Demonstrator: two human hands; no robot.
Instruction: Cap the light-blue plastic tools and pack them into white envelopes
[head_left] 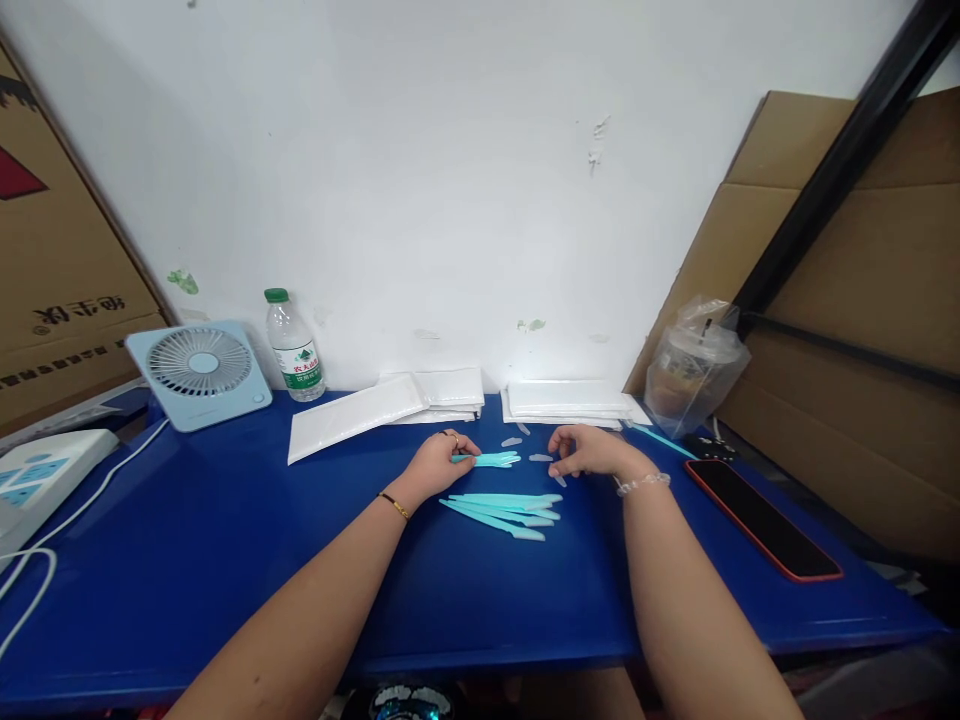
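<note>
My left hand (448,460) is closed around the handles of several turquoise eyebrow razors (496,460), their blade ends pointing right. Across from them, my right hand (589,452) hovers with thumb and forefinger curled but apart. Just off its fingertips is a small translucent blade cover (540,458), and another blade cover (559,481) shows below the thumb. A further cover (511,442) lies between the hands, toward the wall. Nearer to me, a fanned group of turquoise razors (502,512) rests on the blue table (480,590).
White packets are stacked along the wall, a left stack (360,415) and a right stack (566,400). A fan (202,375) and water bottle (296,350) stand at left, near a power strip (45,485). A bagged drink cup (686,375) and phone (761,518) are at right.
</note>
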